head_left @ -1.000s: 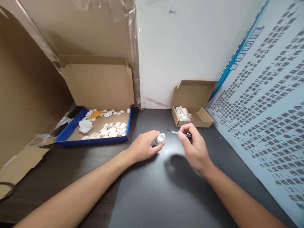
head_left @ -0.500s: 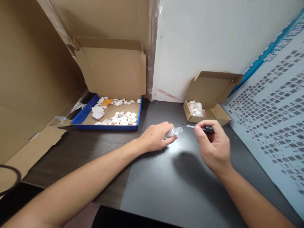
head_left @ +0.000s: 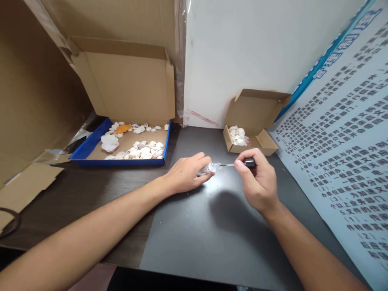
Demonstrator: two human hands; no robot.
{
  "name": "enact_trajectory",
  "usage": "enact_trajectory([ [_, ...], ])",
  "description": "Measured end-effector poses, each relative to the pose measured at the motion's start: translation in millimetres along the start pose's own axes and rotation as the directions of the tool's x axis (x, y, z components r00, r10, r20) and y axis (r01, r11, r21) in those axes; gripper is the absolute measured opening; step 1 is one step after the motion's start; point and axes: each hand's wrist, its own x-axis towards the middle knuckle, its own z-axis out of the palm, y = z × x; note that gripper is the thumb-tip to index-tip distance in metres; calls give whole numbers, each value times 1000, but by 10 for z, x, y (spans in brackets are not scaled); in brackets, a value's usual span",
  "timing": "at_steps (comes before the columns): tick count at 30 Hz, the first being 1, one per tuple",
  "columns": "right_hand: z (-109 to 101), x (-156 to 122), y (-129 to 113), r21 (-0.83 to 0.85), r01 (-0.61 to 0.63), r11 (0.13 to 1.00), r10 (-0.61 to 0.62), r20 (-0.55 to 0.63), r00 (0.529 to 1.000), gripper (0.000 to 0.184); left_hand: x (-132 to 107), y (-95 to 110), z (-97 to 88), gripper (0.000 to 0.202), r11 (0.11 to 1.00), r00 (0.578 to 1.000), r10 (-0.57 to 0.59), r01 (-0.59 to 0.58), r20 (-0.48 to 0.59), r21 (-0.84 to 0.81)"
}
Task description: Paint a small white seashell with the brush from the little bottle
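Note:
My left hand (head_left: pixel 188 173) is closed around a small clear bottle (head_left: pixel 213 167) with pale markings. The bottle lies tilted, its open neck pointing right. My right hand (head_left: pixel 260 180) pinches a black cap (head_left: pixel 250 163) with a thin pale stem (head_left: pixel 229 165) projecting left from it. The dark tip of that stem is at the bottle's mouth; I cannot tell how far inside it reaches. Part of the bottle is hidden behind my left fingers. Both hands are just above the dark grey mat (head_left: pixel 188 242).
An open blue-edged cardboard box (head_left: pixel 121 162) at the back left holds white shells and an orange shell (head_left: pixel 123 128). A smaller open box (head_left: pixel 266 141) with white shells (head_left: pixel 238 136) stands behind my right hand. A printed sheet (head_left: pixel 339 141) borders the right side.
My right hand has brought the capped stem to the bottle's mouth, closing the gap between them. The whole view has shifted slightly, so the boxes appear farther left.

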Motion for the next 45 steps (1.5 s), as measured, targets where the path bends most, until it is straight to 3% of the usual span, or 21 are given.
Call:
enact_trajectory([
  [5,-2,5,5,-85,6,996,4,118,993,12,-2,16,-4,24,995,1000,29,-29,10,96],
  [11,52,-10,14,-65,-13,998,27,229,973,9,-8,46,-17,25,993,1000,19,-17,-12,118],
  [17,58,-21,42,-111,0,994,21,192,981,8,-21,50,-12,26,991,1000,20,-17,-22,135],
  [22,72,-27,35,-134,-19,991,52,247,968,13,-32,59,-9,24,990,999,23,-18,-28,141],
  [27,87,-34,38,-126,-72,989,92,166,982,14,-30,61,-12,25,991,999,25,-20,-37,132],
  [31,111,-55,24,-66,-25,998,37,195,980,11,-32,66,-12,25,991,999,31,-26,-36,134],
  [40,143,-69,29,-17,22,1000,-20,141,990,13,-31,65,-13,26,991,999,36,-31,-36,128],
  [45,111,-67,95,122,-49,991,42,58,997,15,-28,47,-16,24,996,1000,13,-14,15,89],
])
